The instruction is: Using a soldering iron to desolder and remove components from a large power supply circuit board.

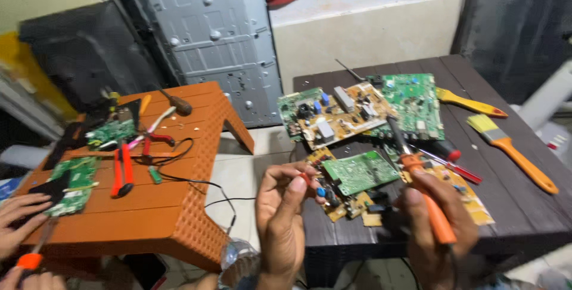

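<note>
The right hand (438, 215), fist closed round the orange soldering iron (426, 197), slants its tip up-left past the green circuit board (360, 172), while the left hand (285, 206), nearer that board's left edge, pinches a small red part (305, 178).

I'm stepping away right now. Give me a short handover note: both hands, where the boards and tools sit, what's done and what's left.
Left hand: fingers pinch a small red part, raised beside the boards.
Right hand: grips the orange soldering iron, tip over the green circuit board at the dark table edge.
More boards lie behind; two yellow brushes to the right.
Another person's hands work at the orange table.
Done: cannot tell. Left: the pinched part is not yet on any board.
</note>
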